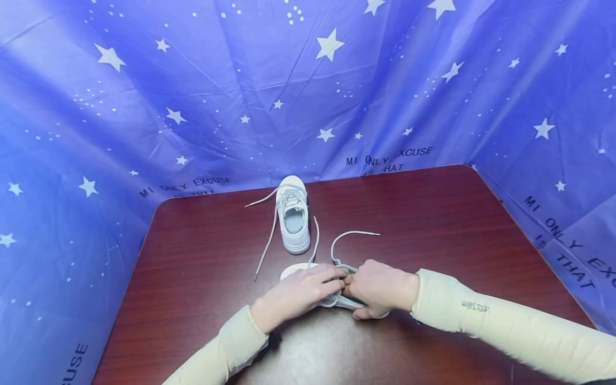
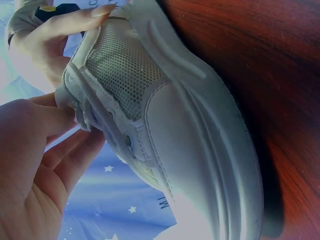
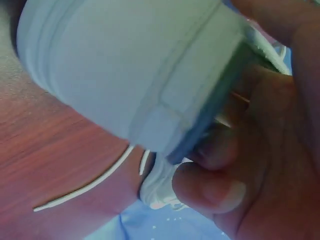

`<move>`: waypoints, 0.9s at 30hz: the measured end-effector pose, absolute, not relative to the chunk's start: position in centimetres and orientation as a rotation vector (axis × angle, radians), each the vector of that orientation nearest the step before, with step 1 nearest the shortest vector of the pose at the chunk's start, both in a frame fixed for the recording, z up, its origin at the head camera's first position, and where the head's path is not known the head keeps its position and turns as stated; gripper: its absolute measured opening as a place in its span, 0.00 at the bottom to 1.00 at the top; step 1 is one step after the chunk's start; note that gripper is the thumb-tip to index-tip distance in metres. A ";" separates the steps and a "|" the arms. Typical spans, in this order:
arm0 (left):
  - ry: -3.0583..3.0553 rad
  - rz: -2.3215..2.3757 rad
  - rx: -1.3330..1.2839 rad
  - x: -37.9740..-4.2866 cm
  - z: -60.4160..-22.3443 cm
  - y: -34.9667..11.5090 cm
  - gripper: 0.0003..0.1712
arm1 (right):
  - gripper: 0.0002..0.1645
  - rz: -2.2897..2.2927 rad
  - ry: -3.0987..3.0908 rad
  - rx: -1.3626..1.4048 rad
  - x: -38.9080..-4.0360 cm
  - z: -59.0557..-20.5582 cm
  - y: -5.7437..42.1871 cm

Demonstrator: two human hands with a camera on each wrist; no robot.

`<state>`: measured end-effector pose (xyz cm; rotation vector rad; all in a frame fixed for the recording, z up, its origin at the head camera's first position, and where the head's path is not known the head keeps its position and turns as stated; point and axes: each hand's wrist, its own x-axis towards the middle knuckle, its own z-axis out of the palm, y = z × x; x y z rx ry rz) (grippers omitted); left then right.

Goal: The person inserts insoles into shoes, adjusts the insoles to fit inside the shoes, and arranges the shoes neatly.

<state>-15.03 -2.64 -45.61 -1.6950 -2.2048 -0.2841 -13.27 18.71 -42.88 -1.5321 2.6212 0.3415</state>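
Observation:
A white sneaker (image 1: 290, 271) with a mesh side panel lies sideways across the table near me, toe to the left, largely covered by both hands in the head view. My left hand (image 1: 303, 289) pinches the tongue area at the top of its lacing, clearer in the left wrist view, where the sneaker (image 2: 200, 145) fills the middle. Around the collar at the heel end, my right hand (image 1: 380, 289) grips the shoe, thumb on the near side. The heel (image 3: 115, 65) shows large in the right wrist view. Two loose lace ends (image 1: 356, 232) trail away behind the shoe.
A second white sneaker (image 1: 296, 241) stands beyond the first, toe toward the curtain, its loose laces (image 1: 268, 248) spread to the left. The dark red wooden table (image 1: 433, 214) meets a blue star-patterned curtain (image 1: 269, 64) at the back and sides.

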 end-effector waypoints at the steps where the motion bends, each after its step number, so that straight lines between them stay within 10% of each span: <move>1: -2.203 -0.285 -1.695 -15.0 -45.6 -2.6 0.14 | 0.21 0.338 2.622 -1.538 -13.3 -42.9 18.8; 27: -2.190 -0.291 -1.696 -14.9 -45.7 -2.4 0.12 | 0.19 0.216 2.658 -1.522 -12.4 -41.7 21.8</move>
